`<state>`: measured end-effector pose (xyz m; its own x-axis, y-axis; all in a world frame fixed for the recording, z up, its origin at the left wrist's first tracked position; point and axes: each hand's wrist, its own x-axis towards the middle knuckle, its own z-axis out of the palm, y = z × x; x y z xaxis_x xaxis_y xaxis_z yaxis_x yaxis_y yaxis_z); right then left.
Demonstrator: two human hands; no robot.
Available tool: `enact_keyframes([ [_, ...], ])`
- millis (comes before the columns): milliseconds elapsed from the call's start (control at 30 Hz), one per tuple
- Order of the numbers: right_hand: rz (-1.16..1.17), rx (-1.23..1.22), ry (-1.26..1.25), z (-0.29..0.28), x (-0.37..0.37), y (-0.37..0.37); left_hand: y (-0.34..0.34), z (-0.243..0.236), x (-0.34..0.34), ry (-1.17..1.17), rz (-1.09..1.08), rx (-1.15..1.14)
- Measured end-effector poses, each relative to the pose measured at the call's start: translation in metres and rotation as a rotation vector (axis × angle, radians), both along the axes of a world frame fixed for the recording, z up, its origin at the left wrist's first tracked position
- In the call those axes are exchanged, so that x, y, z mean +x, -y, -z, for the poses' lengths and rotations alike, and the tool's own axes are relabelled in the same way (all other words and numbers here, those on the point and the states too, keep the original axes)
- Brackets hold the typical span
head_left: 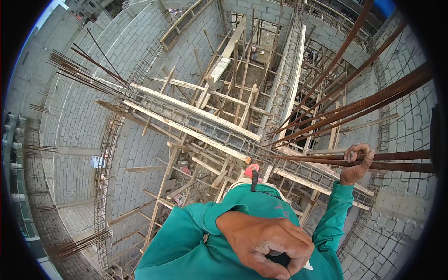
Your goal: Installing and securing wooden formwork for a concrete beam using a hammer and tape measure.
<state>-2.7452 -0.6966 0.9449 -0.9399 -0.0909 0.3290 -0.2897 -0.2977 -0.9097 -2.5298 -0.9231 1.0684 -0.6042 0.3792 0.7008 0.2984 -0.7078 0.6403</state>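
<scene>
The person's right hand (357, 163) has a closed grip, its fingers curled around rusty brown ribbed steel bars (401, 155), at the right, beyond the end of the green sleeve (335, 210); whether it has hold of one bar or both there is hard to tell. More rusty bars fan out above these toward the upper right. The left hand (275, 242) is in front of the chest, its thumb and fingers bent into a nearly closed ring; a small dark shape shows inside, and I cannot tell whether that grip holds it.

Below is an open building site. Long pale timber boards (196, 112) edge a narrow channel with a steel reinforcement cage (205, 125) inside, and a similar channel runs away from it toward the top. A red shoe (252, 169) shows at the edge of the boards, near their meeting point. Wooden props (161, 196) stand and cross beneath, over a rubble-strewn ground (265, 39). Grey block walls (137, 196) enclose the space on both sides.
</scene>
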Motion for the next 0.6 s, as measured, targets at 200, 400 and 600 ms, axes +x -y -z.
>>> enact_keyframes([
  [200,-0.042,-0.002,-0.015,0.000,-0.001,-0.013,0.037,0.113,0.043,0.507,-0.693,-1.087],
  [400,-0.146,-0.017,-0.020,0.004,-0.015,-0.011,0.046,0.193,0.158,0.657,-0.165,-2.113],
  [600,-0.139,-0.021,-0.012,0.003,-0.011,-0.016,0.009,0.229,0.202,0.642,-0.573,-1.346],
])
